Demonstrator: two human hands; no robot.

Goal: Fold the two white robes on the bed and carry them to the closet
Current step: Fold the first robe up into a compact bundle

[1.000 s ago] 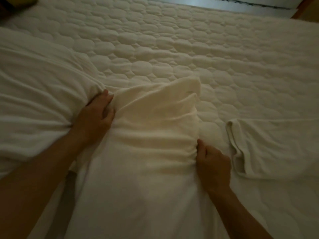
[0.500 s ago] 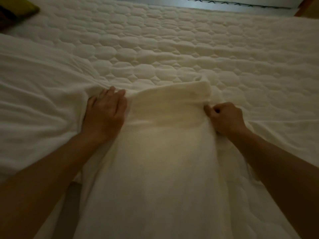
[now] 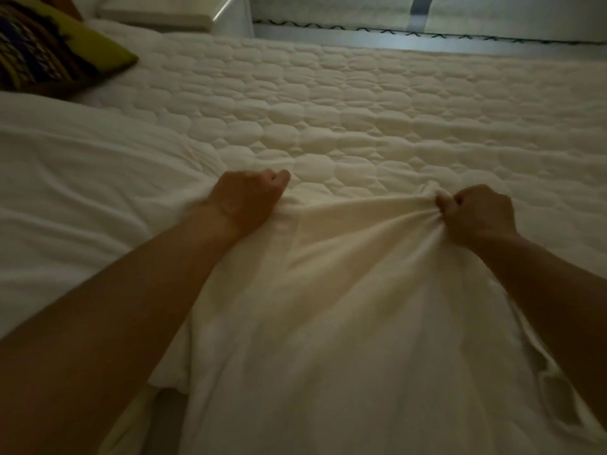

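Observation:
A white robe [image 3: 345, 307] lies stretched over the near part of the quilted bed [image 3: 361, 110], running from the bottom edge of the view up to my hands. My left hand [image 3: 246, 200] grips the robe's far left corner with curled fingers. My right hand [image 3: 476, 215] grips the far right corner in a fist, and the cloth bunches into creases there. The top edge of the robe is pulled taut between the two hands. A loose fold of white cloth [image 3: 555, 399] shows under my right forearm; whether it belongs to the second robe I cannot tell.
A smooth white sheet or duvet [image 3: 82, 192] covers the left of the bed. A dark patterned cushion with a green edge [image 3: 49, 50] lies at the far left. A white nightstand [image 3: 170, 13] stands behind it. The bed's far edge meets a pale floor strip [image 3: 427, 47].
Both hands have slid up to the robe's far edge and closed on its corners. The left hand went from flat to a fist. The folded top is now pulled taut, and the view has tilted upward.

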